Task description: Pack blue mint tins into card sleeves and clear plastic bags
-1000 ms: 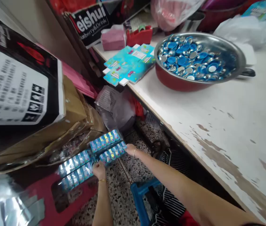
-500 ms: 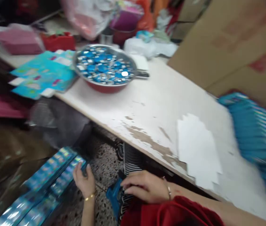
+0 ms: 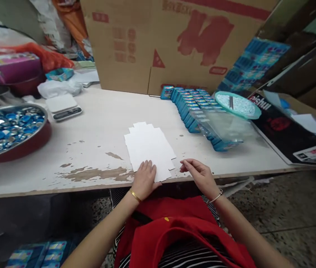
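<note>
One white card blank (image 3: 150, 143), possibly several stacked, lies under the left hand (image 3: 145, 176), which is spread flat on its near end; its long axis points away, leaning left. Just right, the right hand (image 3: 199, 175) curls loosely; whether it pinches anything, I cannot tell. One scale (image 3: 64, 108) sits left beyond the left hand.

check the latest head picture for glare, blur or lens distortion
Head view: small glints on the caps and sheen on the plastic; head view: paper pale, little surface detail; head view: packs on the lower left dim and soft; head view: the bowl looks stretched, perhaps by a wide lens.
</note>
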A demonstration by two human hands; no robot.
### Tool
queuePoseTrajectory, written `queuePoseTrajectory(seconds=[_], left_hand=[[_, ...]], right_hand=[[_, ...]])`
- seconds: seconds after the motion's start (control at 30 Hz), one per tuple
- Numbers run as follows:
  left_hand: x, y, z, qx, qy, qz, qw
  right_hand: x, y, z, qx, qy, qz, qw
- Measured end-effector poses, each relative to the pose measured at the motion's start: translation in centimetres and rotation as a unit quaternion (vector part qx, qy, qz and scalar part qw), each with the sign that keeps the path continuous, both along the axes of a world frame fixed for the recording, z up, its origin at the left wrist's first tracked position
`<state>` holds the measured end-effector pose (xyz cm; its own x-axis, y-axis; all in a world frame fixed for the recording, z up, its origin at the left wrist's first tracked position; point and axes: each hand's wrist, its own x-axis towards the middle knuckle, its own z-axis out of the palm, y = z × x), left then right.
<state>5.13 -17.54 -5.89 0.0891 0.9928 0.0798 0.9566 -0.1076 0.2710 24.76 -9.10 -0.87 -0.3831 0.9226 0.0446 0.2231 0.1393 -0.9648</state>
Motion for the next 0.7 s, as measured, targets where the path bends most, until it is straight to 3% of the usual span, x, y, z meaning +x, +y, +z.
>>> queuePoseTrajectory(seconds=[0.13, 0.27, 0.33, 0.4, 0.47, 0.57, 0.63, 0.7], left_hand=[[0.0, 0.5, 0.7, -0.009, 0.008, -0.018, 1.0], [-0.5, 1.5, 2.9, -0.063, -0.041, -0.037, 0.996], [-0.9, 2.4, 3.9, -0.098, -0.082, -0.037, 0.991], [-1.6, 3.4, 4.7, -0.136, -0.131, -0.023, 0.982], [-2.4, 4.4, 4.9, -0.152, -0.191, 0.018, 0.97], [-3.5, 5.9, 4.3, -0.12, -0.298, 0.105, 0.941], [-3.8, 6.6, 3.3, -0.097, -0.341, 0.139, 0.925], [-3.8, 6.9, 2.4, -0.063, -0.331, 0.145, 0.93]], right_hand=[[2.6, 0.3, -1.7, -0.077, 0.036, 0.014, 0.996], [3.7, 1.0, -3.6, -0.144, 0.061, 0.057, 0.986], [3.9, 1.5, -4.4, -0.14, 0.047, 0.083, 0.986], [3.7, 2.1, -5.0, -0.067, 0.006, 0.103, 0.992], [3.0, 2.9, -5.2, 0.077, -0.059, 0.114, 0.989], [0.8, 4.4, -5.2, 0.295, -0.159, 0.148, 0.93], [-1.3, 5.4, -5.3, 0.374, -0.205, 0.188, 0.885], [-3.2, 6.2, -5.7, 0.412, -0.233, 0.215, 0.854]])
